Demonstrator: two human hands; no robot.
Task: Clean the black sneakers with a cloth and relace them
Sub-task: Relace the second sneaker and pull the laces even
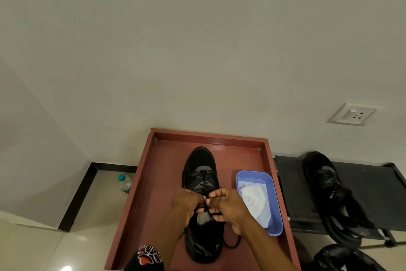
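Pinching black lace [212,213] over sneaker [203,185] tongue: left hand [186,202] and right hand [228,205], fingers curled, tips nearly touching. Sneaker on red tabletop [162,174], toe pointing away. Blue tub [275,211] just right, white cloth [252,198] inside. Second sneaker [329,185] on black rack [371,191], well apart.

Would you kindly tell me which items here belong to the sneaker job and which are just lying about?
Job: sneaker on the red tray, its lace held by left hand and right hand; second sneaker; cloth in blue tub.

Lying about: water bottle, wall socket.
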